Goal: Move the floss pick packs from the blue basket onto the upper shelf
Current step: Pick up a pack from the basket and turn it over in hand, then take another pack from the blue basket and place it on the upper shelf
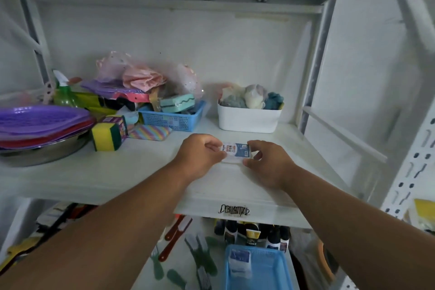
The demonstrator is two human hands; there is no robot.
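Left hand (200,155) and right hand (268,162) pinch opposite ends of floss pick pack (236,151) on upper shelf (117,172); another pack (240,260) lies in blue basket (277,266) below.

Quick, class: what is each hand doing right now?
Left hand: pinches the left end of the small white-and-blue floss pick pack on the upper shelf.
Right hand: pinches the same pack's right end.
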